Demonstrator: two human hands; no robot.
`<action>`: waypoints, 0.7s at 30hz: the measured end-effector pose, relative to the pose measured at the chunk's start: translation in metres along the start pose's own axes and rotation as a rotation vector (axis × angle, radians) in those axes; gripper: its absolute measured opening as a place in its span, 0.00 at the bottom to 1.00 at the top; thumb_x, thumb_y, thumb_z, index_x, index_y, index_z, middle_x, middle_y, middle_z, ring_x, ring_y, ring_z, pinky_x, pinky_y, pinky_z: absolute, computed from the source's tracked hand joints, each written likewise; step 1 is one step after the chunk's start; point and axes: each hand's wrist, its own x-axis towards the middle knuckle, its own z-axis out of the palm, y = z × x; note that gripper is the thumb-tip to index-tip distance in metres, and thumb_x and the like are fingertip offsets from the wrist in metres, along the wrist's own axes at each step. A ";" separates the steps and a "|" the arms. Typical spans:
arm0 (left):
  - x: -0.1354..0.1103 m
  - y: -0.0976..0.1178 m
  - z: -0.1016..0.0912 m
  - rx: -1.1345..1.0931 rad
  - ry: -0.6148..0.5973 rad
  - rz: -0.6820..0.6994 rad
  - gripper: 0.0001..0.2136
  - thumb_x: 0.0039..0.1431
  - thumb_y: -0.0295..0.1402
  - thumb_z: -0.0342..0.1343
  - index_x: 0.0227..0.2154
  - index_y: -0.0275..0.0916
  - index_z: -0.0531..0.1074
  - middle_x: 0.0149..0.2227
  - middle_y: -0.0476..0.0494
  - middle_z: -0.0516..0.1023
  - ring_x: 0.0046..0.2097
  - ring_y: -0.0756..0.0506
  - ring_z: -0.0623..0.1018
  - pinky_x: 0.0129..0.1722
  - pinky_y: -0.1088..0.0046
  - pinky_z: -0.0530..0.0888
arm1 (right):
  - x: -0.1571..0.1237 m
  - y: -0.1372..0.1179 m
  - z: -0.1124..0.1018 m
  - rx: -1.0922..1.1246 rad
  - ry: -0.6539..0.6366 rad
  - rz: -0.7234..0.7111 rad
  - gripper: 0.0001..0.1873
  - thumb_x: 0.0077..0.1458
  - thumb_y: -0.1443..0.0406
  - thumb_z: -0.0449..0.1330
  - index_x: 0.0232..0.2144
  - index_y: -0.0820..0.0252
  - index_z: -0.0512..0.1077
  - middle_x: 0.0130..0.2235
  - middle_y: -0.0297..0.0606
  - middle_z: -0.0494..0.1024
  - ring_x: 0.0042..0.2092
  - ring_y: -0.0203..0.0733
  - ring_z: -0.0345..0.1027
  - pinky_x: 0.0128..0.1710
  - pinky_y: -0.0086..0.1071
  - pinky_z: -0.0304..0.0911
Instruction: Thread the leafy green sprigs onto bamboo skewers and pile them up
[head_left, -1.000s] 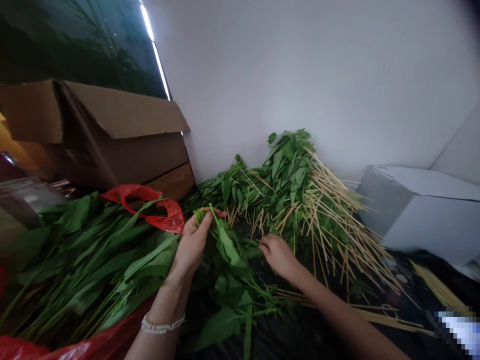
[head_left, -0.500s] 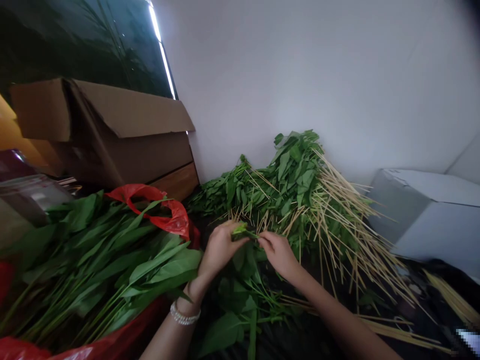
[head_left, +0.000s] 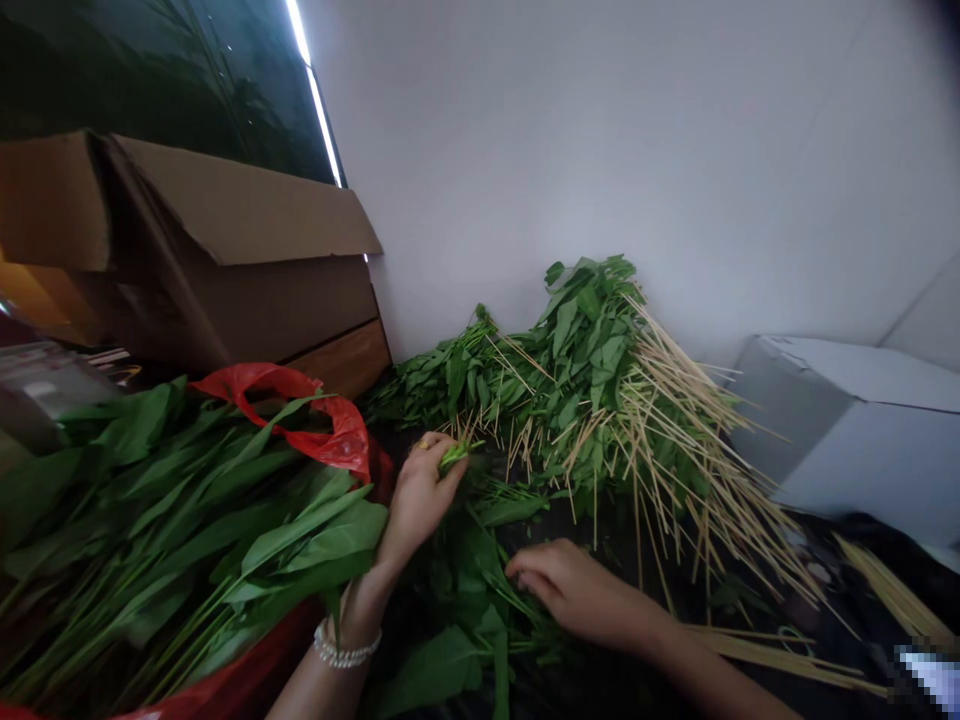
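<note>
A left hand (head_left: 424, 490) grips a small bunch of green stems (head_left: 454, 455); beside it the right hand (head_left: 574, 590), fingers curled, reaches loose greens (head_left: 475, 563), its hold unclear. Gathering appears under way, the next move calling for a light pinch. Beyond both lie leafy bundles (head_left: 589, 335) and sticks (head_left: 671, 370).

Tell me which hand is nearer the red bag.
Left: the left hand is close beside the red bag; the right hand is farther off, by the loose leaves.

Left hand (head_left: 421, 495): two-row pale beaded bracelet (head_left: 345, 657) at the wrist; forearms (head_left: 667, 645) bare.
</note>
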 end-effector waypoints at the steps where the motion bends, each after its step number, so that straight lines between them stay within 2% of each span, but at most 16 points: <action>1: -0.002 0.002 0.002 0.022 -0.022 -0.011 0.07 0.60 0.34 0.51 0.31 0.39 0.72 0.36 0.44 0.74 0.40 0.44 0.73 0.43 0.69 0.67 | 0.007 0.003 -0.002 0.013 0.039 0.035 0.14 0.62 0.69 0.50 0.41 0.50 0.74 0.37 0.28 0.80 0.40 0.33 0.72 0.41 0.23 0.60; 4: -0.006 0.003 0.004 0.043 -0.050 -0.075 0.08 0.60 0.36 0.51 0.31 0.40 0.71 0.32 0.46 0.75 0.38 0.44 0.73 0.40 0.70 0.68 | 0.034 0.019 -0.003 -0.044 0.166 0.146 0.16 0.59 0.74 0.49 0.39 0.58 0.74 0.42 0.40 0.78 0.45 0.41 0.70 0.46 0.30 0.59; 6: -0.007 0.001 0.003 0.027 -0.052 -0.107 0.09 0.60 0.38 0.51 0.31 0.40 0.72 0.31 0.47 0.76 0.37 0.44 0.74 0.39 0.71 0.68 | 0.050 0.030 0.000 -0.078 0.219 0.212 0.16 0.52 0.78 0.51 0.37 0.63 0.74 0.43 0.48 0.76 0.49 0.49 0.67 0.50 0.38 0.56; 8: -0.007 0.000 -0.001 0.003 -0.051 -0.110 0.09 0.60 0.38 0.51 0.31 0.39 0.72 0.32 0.48 0.76 0.36 0.45 0.74 0.38 0.72 0.68 | 0.060 0.036 0.004 -0.076 0.258 0.254 0.16 0.46 0.79 0.54 0.36 0.65 0.74 0.42 0.51 0.76 0.51 0.54 0.65 0.52 0.44 0.53; 11: -0.007 -0.002 -0.006 -0.020 -0.044 -0.117 0.10 0.59 0.39 0.51 0.31 0.39 0.73 0.31 0.48 0.76 0.36 0.46 0.74 0.38 0.73 0.68 | 0.062 0.042 0.006 0.001 0.325 0.278 0.13 0.47 0.78 0.54 0.33 0.64 0.74 0.40 0.50 0.75 0.50 0.54 0.66 0.53 0.46 0.53; 15: -0.008 -0.002 -0.009 -0.038 -0.020 -0.157 0.10 0.58 0.39 0.51 0.30 0.39 0.72 0.29 0.49 0.75 0.33 0.47 0.74 0.35 0.74 0.68 | 0.057 0.047 0.002 0.224 0.452 0.291 0.14 0.52 0.73 0.51 0.38 0.62 0.73 0.43 0.46 0.73 0.48 0.48 0.67 0.51 0.40 0.58; 18: -0.009 -0.001 -0.010 -0.047 0.004 -0.180 0.11 0.58 0.40 0.51 0.29 0.39 0.70 0.26 0.51 0.72 0.31 0.48 0.72 0.32 0.76 0.67 | 0.053 0.046 0.001 0.473 0.500 0.304 0.15 0.53 0.67 0.50 0.40 0.60 0.72 0.37 0.40 0.74 0.37 0.43 0.70 0.40 0.35 0.65; 21: -0.009 0.001 -0.011 -0.051 0.034 -0.192 0.10 0.58 0.40 0.51 0.30 0.39 0.70 0.25 0.52 0.72 0.29 0.49 0.71 0.30 0.77 0.66 | 0.048 0.037 0.001 0.741 0.486 0.299 0.15 0.52 0.60 0.52 0.38 0.59 0.72 0.31 0.35 0.74 0.28 0.38 0.67 0.29 0.31 0.66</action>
